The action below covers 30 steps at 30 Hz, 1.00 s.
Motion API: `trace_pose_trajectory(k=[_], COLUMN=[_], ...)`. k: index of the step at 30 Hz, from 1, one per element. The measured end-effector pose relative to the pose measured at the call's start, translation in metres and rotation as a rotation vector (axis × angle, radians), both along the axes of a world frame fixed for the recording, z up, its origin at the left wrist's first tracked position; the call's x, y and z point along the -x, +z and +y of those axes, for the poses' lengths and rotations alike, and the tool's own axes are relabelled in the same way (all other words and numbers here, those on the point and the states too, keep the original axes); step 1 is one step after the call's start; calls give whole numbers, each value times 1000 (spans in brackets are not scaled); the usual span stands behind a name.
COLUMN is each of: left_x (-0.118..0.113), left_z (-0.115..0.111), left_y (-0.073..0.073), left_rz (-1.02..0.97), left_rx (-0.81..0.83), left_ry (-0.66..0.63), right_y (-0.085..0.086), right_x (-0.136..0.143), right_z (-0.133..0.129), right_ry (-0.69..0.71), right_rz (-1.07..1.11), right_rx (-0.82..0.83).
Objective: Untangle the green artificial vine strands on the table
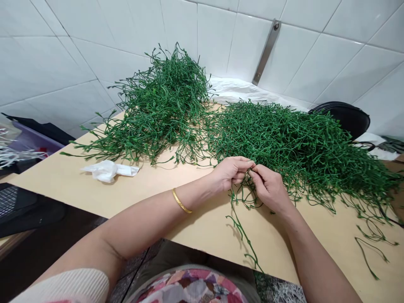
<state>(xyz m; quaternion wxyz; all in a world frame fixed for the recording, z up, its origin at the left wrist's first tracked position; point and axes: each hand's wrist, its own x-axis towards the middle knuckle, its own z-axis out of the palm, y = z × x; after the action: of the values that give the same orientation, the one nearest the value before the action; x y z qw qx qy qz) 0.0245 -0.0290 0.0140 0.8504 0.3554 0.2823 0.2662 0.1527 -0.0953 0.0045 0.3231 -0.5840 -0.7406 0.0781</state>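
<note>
My left hand (232, 171), with a gold bangle on its wrist, is closed in a pinch near the table's middle. A thin green artificial plant stem (241, 230) with small side branches hangs from below it toward the table's front edge. Fingertip to fingertip with it, my right hand (268, 185) is also closed, thumb and forefinger pressed on a small dark piece too hidden to name. Just behind both hands spreads a large heap of green artificial stems (271, 130). Another tall heap of the same stems (170, 97) rises at the back left.
A crumpled white tissue (109, 170) lies left on the tan tabletop (72, 185). Loose stems (369, 248) are scattered at the right. A black round object (344, 118) leans near the tiled wall, which bears a metal bracket (267, 52). A purple bin (34, 139) stands beyond the left edge.
</note>
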Motion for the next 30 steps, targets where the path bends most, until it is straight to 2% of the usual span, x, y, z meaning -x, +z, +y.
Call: trace_pose_trajectory(k=[5,9,11,13,18,22,26,28,30], left_x=[0,3,4,5,2,0,0,0,1], left_z=[-1,1,4,8,13,11,8,6,4], left_y=[-3,0,2,2,-6,-7,-4,-3,-3], left_rz=[-128,-227,-279,-300,-204,-114,-44,-18,-10], left_rx=[133,200,212,186,30,-40,-103,-126,-142], left_ry=[-101,-219,-228,-182,-47,53,35,12,-13], right_y=[4,12,15,17,12,9,9,7,5], right_x=[-2,-11,-13,-13,-9,-8,-9,-11,-14], right_z=[-1,-4,-6,-7,-3,-3,-4,-3,0], right_ry=[64,191,270,300,208,174,15,-71,-73], right_rz=[83,207,253,243,46,41,33,18,-1], right_rx=[22,142,208,230,84,-121,-348,-387,-370])
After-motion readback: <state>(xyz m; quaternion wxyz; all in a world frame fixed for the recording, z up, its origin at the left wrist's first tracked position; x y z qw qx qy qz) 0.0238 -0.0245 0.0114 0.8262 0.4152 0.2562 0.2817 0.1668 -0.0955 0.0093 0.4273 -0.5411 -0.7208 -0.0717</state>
